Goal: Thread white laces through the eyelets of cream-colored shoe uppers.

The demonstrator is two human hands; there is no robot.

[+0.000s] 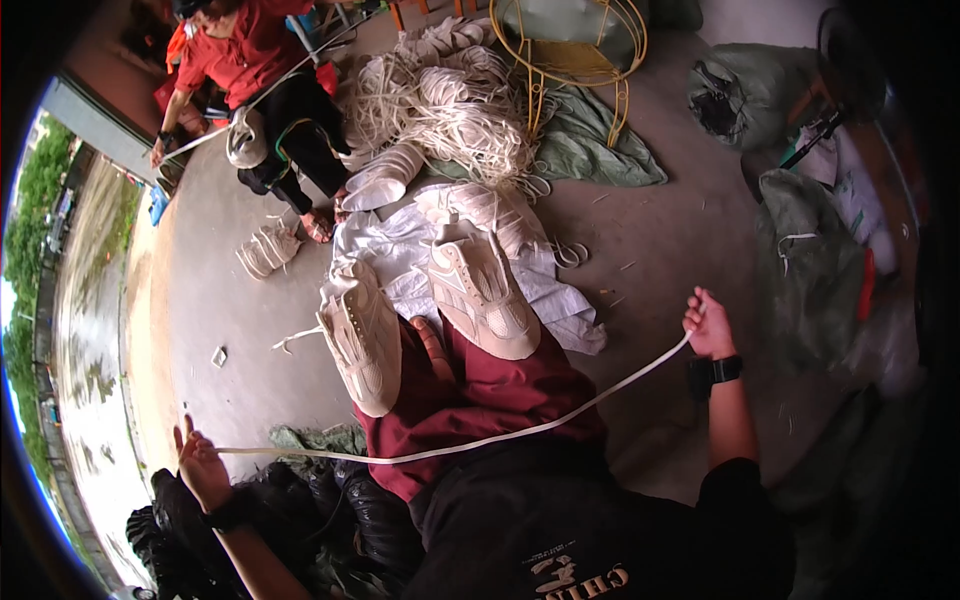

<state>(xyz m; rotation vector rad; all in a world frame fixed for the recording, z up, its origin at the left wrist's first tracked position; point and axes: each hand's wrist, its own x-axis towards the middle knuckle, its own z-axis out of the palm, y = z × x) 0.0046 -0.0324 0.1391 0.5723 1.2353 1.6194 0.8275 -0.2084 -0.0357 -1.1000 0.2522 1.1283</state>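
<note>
A long white shoelace (480, 441) runs in a sagging curve across my lap, one end at each hand. Out to the left, my left hand (204, 470) is closed on one end, a finger or two sticking up. My right hand (708, 326), raised at the right, pinches the other end. On my maroon-clad legs rest two off-white sneakers, toes toward me. No lace shows in the eyelets of the right sneaker (485, 300). From the left sneaker (362, 345) a short lace end hangs out at the side.
Beyond my legs lies a large heap of white laces and shoe parts (440, 110) beside a yellow metal-framed stool (570, 75). A person in red (235, 60) sits at the far left, stretching a lace. Green sacks (810, 250) stand at right; black bags (330, 520) lie near my left arm.
</note>
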